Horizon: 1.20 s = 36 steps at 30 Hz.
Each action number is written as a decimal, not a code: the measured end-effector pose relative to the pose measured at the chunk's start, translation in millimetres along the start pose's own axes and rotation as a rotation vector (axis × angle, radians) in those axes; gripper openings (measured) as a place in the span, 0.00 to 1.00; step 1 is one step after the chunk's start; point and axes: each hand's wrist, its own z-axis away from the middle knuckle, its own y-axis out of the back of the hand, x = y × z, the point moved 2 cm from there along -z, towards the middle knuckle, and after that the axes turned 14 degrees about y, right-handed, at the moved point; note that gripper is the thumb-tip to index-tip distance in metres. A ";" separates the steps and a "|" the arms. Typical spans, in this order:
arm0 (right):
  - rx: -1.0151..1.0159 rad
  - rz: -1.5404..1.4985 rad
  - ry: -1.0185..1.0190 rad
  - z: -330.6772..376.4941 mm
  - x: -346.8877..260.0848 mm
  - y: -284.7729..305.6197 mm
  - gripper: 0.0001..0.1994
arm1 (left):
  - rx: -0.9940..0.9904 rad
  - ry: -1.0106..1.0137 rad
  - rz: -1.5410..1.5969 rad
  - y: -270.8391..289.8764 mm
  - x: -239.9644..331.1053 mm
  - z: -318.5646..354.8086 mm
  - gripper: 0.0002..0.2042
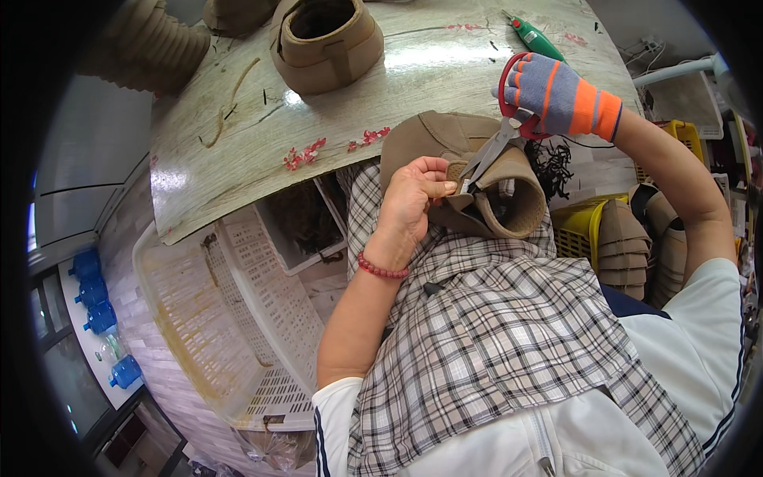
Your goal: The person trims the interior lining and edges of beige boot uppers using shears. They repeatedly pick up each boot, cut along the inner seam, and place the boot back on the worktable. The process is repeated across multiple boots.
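A tan shoe upper [515, 183] rests on my lap against the table's near edge, its round collar opening turned toward me. My bare left hand [412, 195], with a red bead bracelet at the wrist, pinches a flap at the edge of that upper. Wrapped round red-handled scissors [494, 151] is my right hand [550, 94], in a grey and orange glove. Their blades point down and left, with the tips close by my left fingertips at the flap. Whether the tips touch the material I cannot tell.
Another tan upper [334, 67] stands on the table [238, 171], near a green tool [534, 36]. Stacked uppers [147, 44] sit at the far left. A white plastic basket [199, 310] is left of my lap; a yellow basket [579, 226] and more uppers [624, 254] are at right.
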 end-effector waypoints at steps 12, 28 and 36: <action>0.087 0.093 -0.059 10.8 -7.4 17.4 0.15 | -0.002 -0.005 -0.024 -0.4 0.1 -2.3 0.14; -0.260 -0.234 -0.522 41.6 -109.3 51.7 0.16 | 0.041 -0.515 -0.477 -14.9 -6.8 -2.7 0.09; -0.337 -0.159 -0.567 36.1 -109.4 54.2 0.15 | 0.326 -1.001 -1.180 -37.0 -7.9 18.1 0.00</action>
